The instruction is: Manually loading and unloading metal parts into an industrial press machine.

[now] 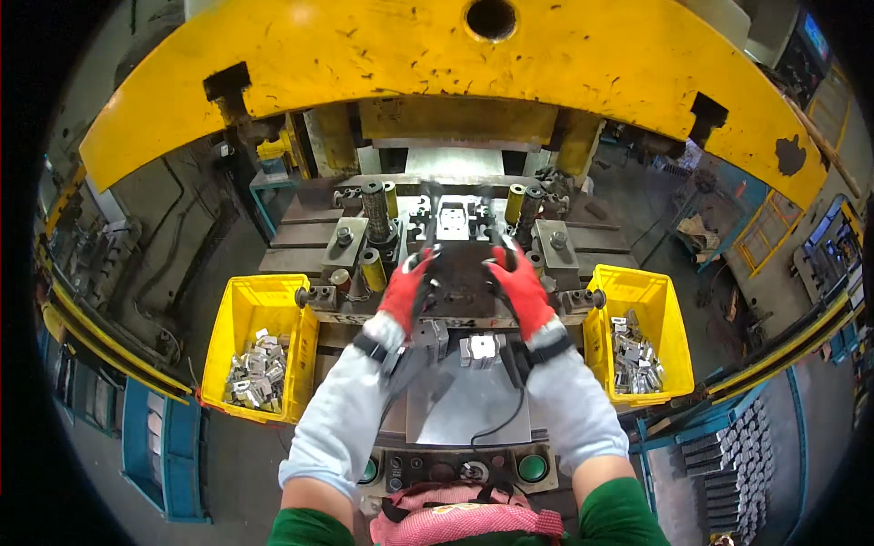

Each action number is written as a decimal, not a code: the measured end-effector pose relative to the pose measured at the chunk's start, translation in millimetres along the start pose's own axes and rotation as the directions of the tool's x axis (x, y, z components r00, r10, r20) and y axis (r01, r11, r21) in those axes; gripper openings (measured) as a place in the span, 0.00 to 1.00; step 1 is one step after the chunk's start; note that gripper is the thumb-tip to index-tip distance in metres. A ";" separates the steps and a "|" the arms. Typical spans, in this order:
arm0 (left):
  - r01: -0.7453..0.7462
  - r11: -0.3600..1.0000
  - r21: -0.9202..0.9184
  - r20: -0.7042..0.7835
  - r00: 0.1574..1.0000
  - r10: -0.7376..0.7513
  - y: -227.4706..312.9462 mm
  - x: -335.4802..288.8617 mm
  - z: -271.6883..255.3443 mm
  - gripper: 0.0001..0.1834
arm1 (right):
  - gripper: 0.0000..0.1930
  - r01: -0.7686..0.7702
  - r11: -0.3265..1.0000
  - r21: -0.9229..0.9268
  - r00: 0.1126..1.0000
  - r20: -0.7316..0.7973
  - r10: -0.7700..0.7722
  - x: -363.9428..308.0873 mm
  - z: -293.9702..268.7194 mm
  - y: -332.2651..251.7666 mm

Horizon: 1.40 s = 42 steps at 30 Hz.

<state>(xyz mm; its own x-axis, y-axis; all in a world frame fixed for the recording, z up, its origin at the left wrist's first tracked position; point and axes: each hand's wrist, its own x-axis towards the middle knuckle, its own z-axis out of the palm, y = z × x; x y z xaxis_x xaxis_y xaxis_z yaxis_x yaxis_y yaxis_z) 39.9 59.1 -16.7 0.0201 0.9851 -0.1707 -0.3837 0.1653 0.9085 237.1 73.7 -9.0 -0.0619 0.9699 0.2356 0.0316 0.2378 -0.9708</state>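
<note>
Both my hands wear red gloves with dark palms and reach over the front of a press die (462, 264). My left hand (410, 284) is left of the die's middle, its fingers curled round something dark and thin that I cannot make out. Opposite it, my right hand (521, 284) is curled the same way, and blurred dark shapes run forward from it. Between and beyond the hands, a bright metal part (452, 221) sits in the die. Nearer to me, a small stack of flat metal pieces (482, 350) and a darker stack (431, 337) rest on a metal plate (469, 405).
A yellow bin (305, 364) of metal parts stands at left, another yellow bin (596, 359) at right. The yellow press frame (364, 55) arches overhead. Guide posts (374, 211) rise from the die. A control panel with a green button (533, 469) is close to me.
</note>
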 end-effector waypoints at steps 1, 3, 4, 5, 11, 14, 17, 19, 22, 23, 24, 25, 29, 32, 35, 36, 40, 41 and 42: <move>-0.126 0.990 -0.068 -0.015 0.992 0.125 -2.2 -22.3 -10.6 0.14 | 0.28 0.005 0.997 -0.072 0.998 -0.059 -0.009 -21.5 -9.5 -4.1; -0.194 0.975 -0.111 -0.173 0.970 0.173 7.1 -86.9 -24.7 0.16 | 0.28 0.047 0.995 -0.092 0.981 -0.184 -0.063 -72.0 -41.5 -13.0; -0.281 0.960 -0.004 -0.184 0.944 0.275 -0.6 -114.6 -47.5 0.15 | 0.28 0.090 0.995 -0.041 0.964 -0.246 -0.098 -96.4 -56.3 -13.6; -0.362 0.926 0.102 -0.185 0.908 0.376 -7.3 -141.5 -67.0 0.14 | 0.28 0.037 0.993 -0.115 0.944 -0.323 -0.073 -120.8 -85.2 0.4; -0.260 0.947 0.190 -0.629 0.708 0.321 -55.3 -251.7 -175.4 0.20 | 0.28 -0.331 0.943 -0.031 0.773 -0.582 0.252 -228.2 -158.5 28.6; -0.125 0.962 -0.242 -0.623 0.781 -0.055 -68.9 -271.0 -200.8 0.21 | 0.26 -0.448 0.840 -0.307 0.768 -0.614 0.185 -249.7 -160.5 40.2; -0.043 0.967 -0.250 -0.570 0.814 -0.112 -81.6 -273.1 -205.9 0.22 | 0.27 -0.450 0.820 -0.355 0.838 -0.485 0.250 -252.7 -121.2 41.7; -0.104 0.982 -0.155 -0.469 0.883 0.020 -81.8 -270.9 -198.4 0.24 | 0.28 -0.307 0.819 -0.484 0.946 -0.246 0.210 -242.4 -84.1 31.5; -0.169 0.986 -0.003 -0.603 0.787 0.133 -63.7 -253.6 -151.9 0.25 | 0.30 -0.409 0.890 -0.200 0.895 0.104 0.435 -212.8 -57.7 37.5; -0.159 0.987 -0.032 -0.532 0.839 0.117 -60.7 -253.3 -151.6 0.23 | 0.30 -0.445 0.875 -0.189 0.873 0.128 0.471 -205.0 -54.8 40.1; -0.177 0.984 -0.016 -0.511 0.848 0.144 -61.4 -252.9 -152.1 0.22 | 0.30 -0.480 0.858 -0.180 0.848 0.153 0.507 -198.7 -52.6 39.4; -0.197 0.980 -0.001 -0.489 0.855 0.171 -64.5 -254.2 -153.5 0.22 | 0.30 -0.465 0.865 -0.188 0.857 0.148 0.493 -195.1 -51.7 35.5; -0.292 0.955 0.052 -0.495 0.823 0.279 -89.2 -275.4 -177.7 0.17 | 0.29 -0.578 0.816 0.015 0.793 0.245 0.557 -184.0 -62.5 30.5; -0.317 0.946 0.066 -0.531 0.792 0.302 -105.7 -288.5 -195.6 0.14 | 0.28 -0.437 0.892 0.114 0.890 0.198 0.411 -153.9 -42.1 -23.3; -0.286 0.958 -0.010 -0.607 0.763 0.221 -96.7 -279.0 -183.2 0.13 | 0.26 -0.206 0.978 0.043 0.966 0.167 0.196 -87.5 -19.0 -13.4; -0.277 0.960 -0.037 -0.636 0.747 0.191 -92.1 -274.2 -176.3 0.13 | 0.26 -0.144 0.990 0.006 0.977 0.158 0.141 -62.2 -9.2 -14.6; -0.282 0.959 0.009 -0.620 0.751 0.227 -77.5 -264.7 -163.3 0.13 | 0.20 -0.132 0.973 -0.190 0.983 0.099 0.153 17.8 11.9 9.7; -0.274 0.961 -0.029 -0.675 0.714 0.183 -79.6 -270.6 -168.8 0.13 | 0.18 -0.118 0.966 -0.230 0.982 0.118 0.148 28.5 19.0 20.9; -0.274 0.961 -0.026 -0.705 0.687 0.177 -84.0 -277.5 -174.8 0.12 | 0.17 -0.072 0.974 -0.214 0.986 0.133 0.102 30.2 25.7 26.9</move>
<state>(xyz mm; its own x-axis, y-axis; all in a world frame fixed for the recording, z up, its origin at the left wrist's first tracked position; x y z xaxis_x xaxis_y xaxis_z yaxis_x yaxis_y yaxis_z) -94.8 -236.5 -112.3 -0.7051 0.6723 -0.2256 -0.3987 -0.1126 0.9101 210.4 108.1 -29.1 -0.1905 0.9734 0.1276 0.2484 0.1735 -0.9530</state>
